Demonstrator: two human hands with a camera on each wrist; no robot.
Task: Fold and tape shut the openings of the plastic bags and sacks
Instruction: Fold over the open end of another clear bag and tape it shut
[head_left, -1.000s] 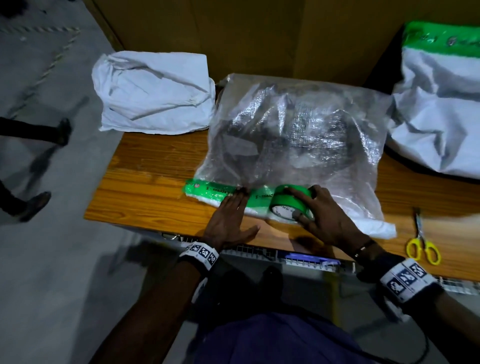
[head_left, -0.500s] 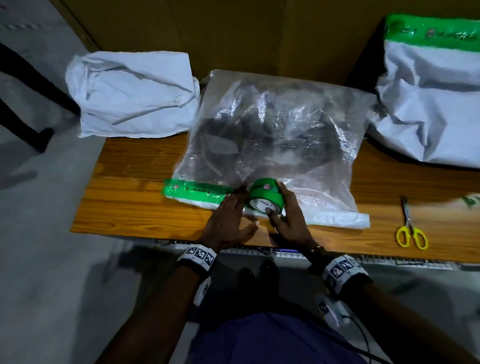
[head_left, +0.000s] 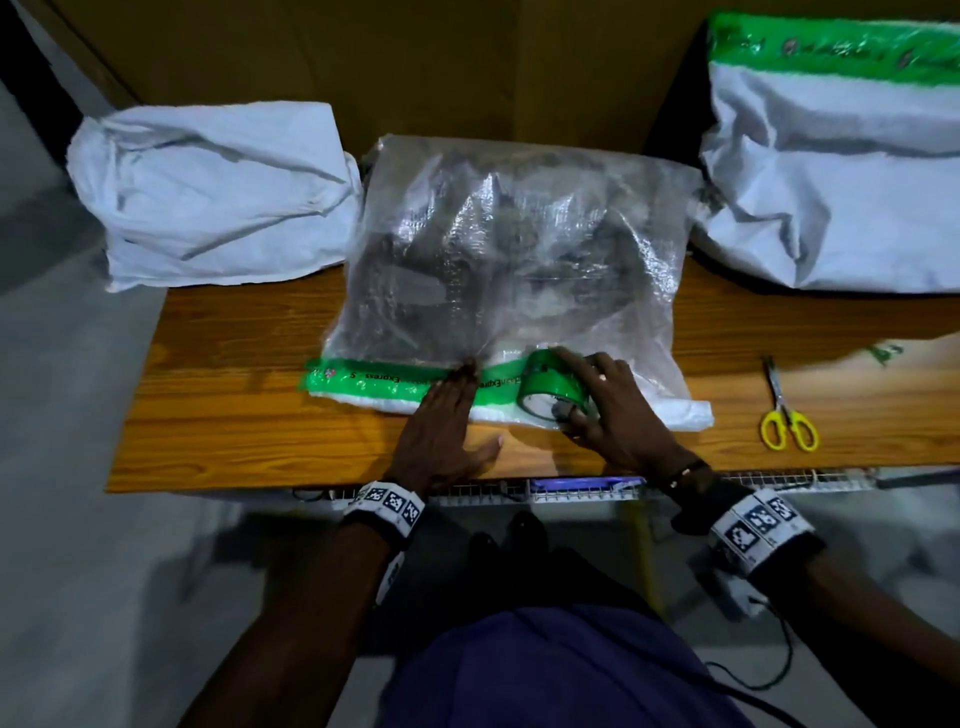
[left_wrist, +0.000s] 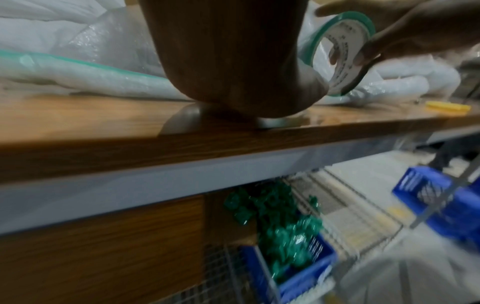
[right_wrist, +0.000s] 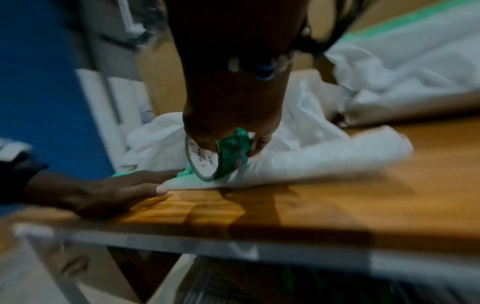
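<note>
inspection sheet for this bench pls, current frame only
Surface: wooden table, bags and tools on it.
Job's things: clear bag lies flat, its folded edge partly covered by green tape strip; tape roll stands on that edge.
Clutter: scissors at right, white sack at left, taped sack at right.
Grippers: left hand presses flat on the strip; right hand has its grip on the roll.
Cables: black cable from the right wrist.
Surroundings: blue bins under the table, cardboard wall behind.
</note>
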